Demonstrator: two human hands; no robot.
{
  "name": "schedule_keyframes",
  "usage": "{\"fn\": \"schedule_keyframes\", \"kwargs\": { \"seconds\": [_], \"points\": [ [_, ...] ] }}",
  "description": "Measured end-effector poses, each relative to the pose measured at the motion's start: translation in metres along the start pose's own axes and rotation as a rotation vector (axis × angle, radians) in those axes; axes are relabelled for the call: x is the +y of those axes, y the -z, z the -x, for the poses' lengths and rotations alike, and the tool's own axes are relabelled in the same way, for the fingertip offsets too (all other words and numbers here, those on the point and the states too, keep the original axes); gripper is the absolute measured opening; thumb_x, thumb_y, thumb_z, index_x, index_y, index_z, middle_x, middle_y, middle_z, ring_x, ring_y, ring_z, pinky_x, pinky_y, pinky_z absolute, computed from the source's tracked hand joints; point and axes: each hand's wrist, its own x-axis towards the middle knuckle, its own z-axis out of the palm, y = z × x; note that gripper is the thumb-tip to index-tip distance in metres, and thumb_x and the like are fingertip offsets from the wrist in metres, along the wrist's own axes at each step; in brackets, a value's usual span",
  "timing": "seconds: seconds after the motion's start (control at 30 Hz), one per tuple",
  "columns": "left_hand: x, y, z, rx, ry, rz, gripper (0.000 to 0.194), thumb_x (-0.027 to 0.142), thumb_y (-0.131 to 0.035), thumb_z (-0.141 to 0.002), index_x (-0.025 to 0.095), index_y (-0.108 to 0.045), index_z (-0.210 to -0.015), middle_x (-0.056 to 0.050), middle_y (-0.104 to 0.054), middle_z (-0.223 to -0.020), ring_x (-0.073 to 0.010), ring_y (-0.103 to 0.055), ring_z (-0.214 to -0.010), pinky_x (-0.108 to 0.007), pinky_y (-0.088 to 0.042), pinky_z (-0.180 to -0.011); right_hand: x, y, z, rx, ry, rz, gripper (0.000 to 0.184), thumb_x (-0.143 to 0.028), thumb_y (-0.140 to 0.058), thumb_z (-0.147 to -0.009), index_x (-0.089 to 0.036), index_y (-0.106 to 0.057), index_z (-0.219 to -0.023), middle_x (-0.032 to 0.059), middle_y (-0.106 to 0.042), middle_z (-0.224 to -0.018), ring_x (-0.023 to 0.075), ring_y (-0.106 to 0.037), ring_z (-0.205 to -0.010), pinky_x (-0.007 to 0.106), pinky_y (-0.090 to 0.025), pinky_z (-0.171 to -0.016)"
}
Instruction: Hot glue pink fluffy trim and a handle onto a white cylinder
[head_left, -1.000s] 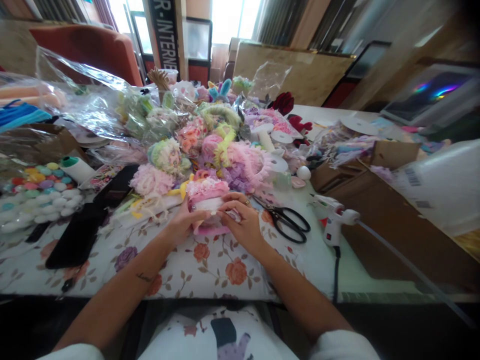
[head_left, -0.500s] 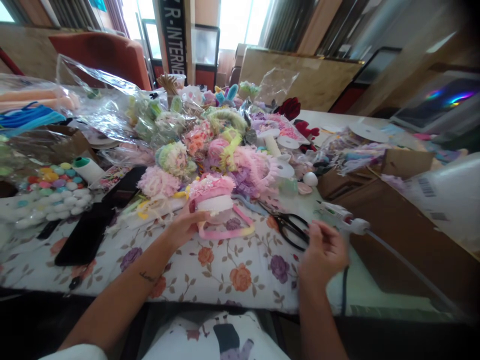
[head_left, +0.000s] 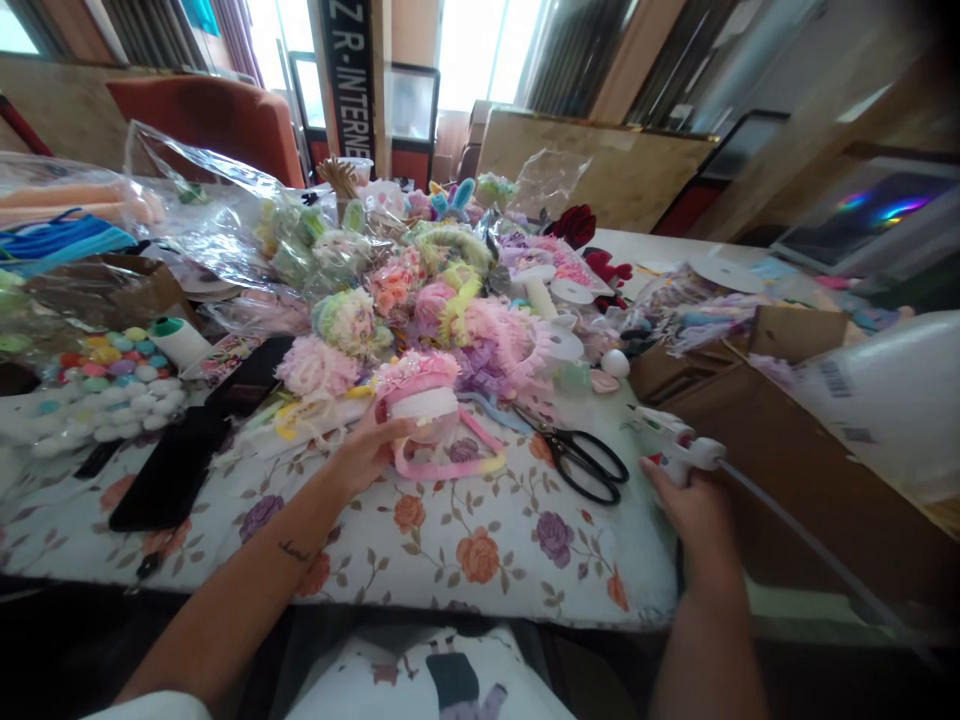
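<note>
Landmark: the black-handled scissors (head_left: 589, 465), lying flat with their blades pointing away and to the left.

Floral cloth (head_left: 480, 555): nearest item; its front edge runs straight, well on the near side of the scissors. A broad flat stretch shows from that edge up to the scissors' handles.

Right hand (head_left: 696, 510): right of the scissors and apart from them, wrapped about the handle of a white glue gun; fingertips partly hidden. Glue gun (head_left: 694, 452): its nozzle points up and left, a narrow strip of tabletop lying between it and the scissors.

Left hand (head_left: 371, 455): left of the scissors, thumb and fingers pinching a pink craft piece (head_left: 418, 375), frilled on top with a white band below. Pink-and-yellow strip (head_left: 450, 470): looped on the cloth between left hand and scissors; whether it joins the piece cannot be told.

Phone (head_left: 161, 485): black, far left of the scissors.

Cardboard box (head_left: 780, 475): right of the scissors, beyond the gun, its side bounding that hand's room.

White ball (head_left: 615, 363): beyond the scissors.

Heap of frilly trimmings (head_left: 431, 290): beyond the scissors and to the left, its near edge close behind the pink piece.

Red chair (head_left: 210, 130): farthest, left of the scissors.
</note>
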Motion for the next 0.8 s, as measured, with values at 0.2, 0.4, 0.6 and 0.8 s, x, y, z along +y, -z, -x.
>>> {"fn": "schedule_keyframes", "kwargs": {
  "seconds": [0.2, 0.4, 0.6, 0.8],
  "points": [
    [0.002, -0.002, -0.001, -0.007, -0.059, 0.036, 0.068, 0.018, -0.077, -0.072, 0.019, -0.051, -0.134, -0.011, -0.072, -0.106, -0.0279, -0.070, -0.095, -0.040, -0.059, -0.081, -0.047, 0.012, 0.032, -0.005, -0.110, -0.174, 0.021, -0.039, -0.070, -0.055, -0.026, -0.054, -0.052, 0.0054, -0.057, -0.051, 0.0336, -0.062, -0.071, 0.047, -0.049, -0.071],
    [0.004, -0.003, -0.001, 0.034, -0.079, 0.051, 0.068, 0.018, -0.077, -0.071, 0.018, -0.051, -0.134, -0.012, -0.072, -0.113, -0.0289, -0.070, -0.098, -0.039, -0.058, -0.084, -0.122, -0.002, 0.137, -0.661, -0.072, -1.024, 0.030, -0.041, -0.076, -0.064, -0.018, -0.073, -0.083, 0.0047, -0.071, -0.068, 0.0166, -0.057, -0.046, 0.030, -0.045, -0.045],
    [0.004, -0.001, -0.003, 0.068, -0.086, 0.101, 0.060, 0.016, -0.079, -0.069, 0.015, -0.059, -0.126, -0.011, -0.075, -0.105, -0.0299, -0.071, -0.100, -0.040, -0.056, -0.092, -0.163, -0.022, 0.184, -0.998, -0.136, -1.136, 0.028, -0.046, -0.076, -0.071, -0.019, -0.071, -0.076, -0.0014, -0.061, -0.048, 0.0139, -0.054, -0.040, 0.024, -0.045, -0.039],
    [0.004, -0.003, -0.003, 0.037, -0.082, 0.127, 0.061, 0.013, -0.078, -0.069, 0.016, -0.059, -0.127, -0.012, -0.074, -0.110, -0.0321, -0.069, -0.106, -0.043, -0.054, -0.097, -0.164, -0.021, 0.190, -0.984, -0.196, -1.116, 0.041, -0.056, -0.075, -0.072, -0.016, -0.070, -0.082, -0.0029, -0.058, -0.046, 0.0119, -0.052, -0.034, 0.022, -0.042, -0.033]
  ]
}}
